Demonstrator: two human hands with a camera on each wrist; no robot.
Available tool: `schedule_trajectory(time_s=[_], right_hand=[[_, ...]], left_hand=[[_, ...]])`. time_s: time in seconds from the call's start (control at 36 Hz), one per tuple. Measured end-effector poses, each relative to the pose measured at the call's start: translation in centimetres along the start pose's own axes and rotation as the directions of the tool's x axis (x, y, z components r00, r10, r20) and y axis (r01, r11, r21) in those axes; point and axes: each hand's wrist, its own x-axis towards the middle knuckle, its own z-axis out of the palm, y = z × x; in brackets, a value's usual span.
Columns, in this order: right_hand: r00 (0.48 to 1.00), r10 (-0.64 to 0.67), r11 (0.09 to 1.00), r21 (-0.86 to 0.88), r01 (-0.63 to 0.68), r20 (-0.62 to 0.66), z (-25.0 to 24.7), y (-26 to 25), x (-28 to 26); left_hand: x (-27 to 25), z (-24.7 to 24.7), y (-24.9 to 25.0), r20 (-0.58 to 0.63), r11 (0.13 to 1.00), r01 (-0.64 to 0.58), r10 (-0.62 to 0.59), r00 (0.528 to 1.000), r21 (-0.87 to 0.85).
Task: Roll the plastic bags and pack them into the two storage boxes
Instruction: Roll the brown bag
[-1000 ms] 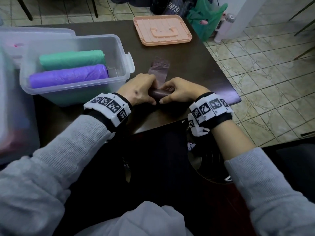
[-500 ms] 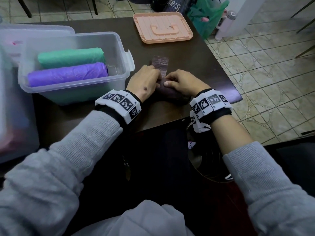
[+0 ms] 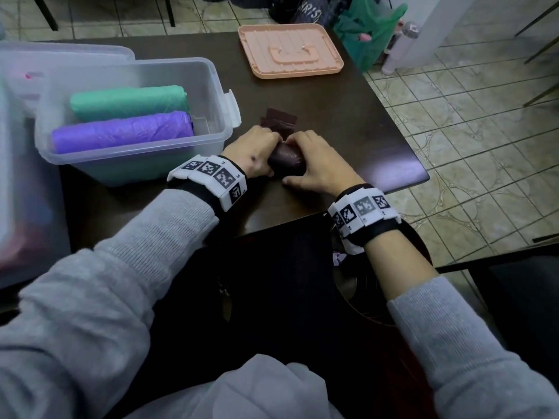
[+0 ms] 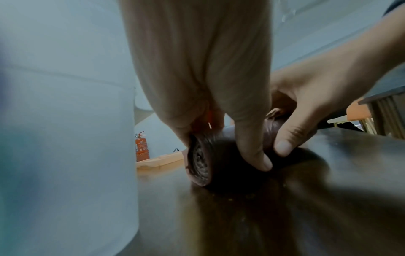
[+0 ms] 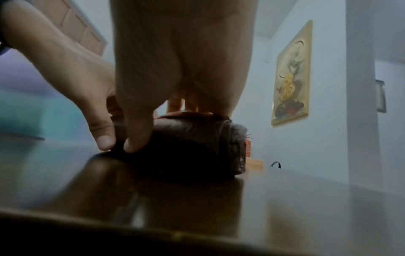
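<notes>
Fingers of our left hand (image 3: 257, 152) and right hand (image 3: 317, 164) curled around the brown bag roll (image 3: 284, 158) on the table (image 3: 348, 122); uneven pressure risked a loosened, telescoping roll.

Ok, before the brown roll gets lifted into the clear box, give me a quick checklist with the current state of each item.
1. Both hands on the brown roll: ok. The left hand and the right hand curl over it on the table.
2. Rolling finished: not ok. A flat tail of bag lies unrolled beyond the fingers.
3. Roll wound tight: ok at the end seen from the left wrist.
4. Space in the clear box: ok. The green roll and the purple roll leave a gap on the right.
5. Second storage box ready: cannot tell.
</notes>
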Motion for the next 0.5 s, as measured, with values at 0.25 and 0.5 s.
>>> schedule_trajectory(time_s=[0.25,0.5], right_hand=[[0.996,0.061,0.998,0.028,-0.063,0.068,-1.0,-0.5,0.0],[0.92,0.172,0.967,0.116,-0.225,0.353,-3.8,0.0,0.6]], left_hand=[[-0.9,0.7,-1.1,-0.09,0.958,0.041,-0.069,0.994,-0.283],[-2.3,1.9,-1.5,-0.114,0.787,0.102,-0.214,0.97,-0.609]])
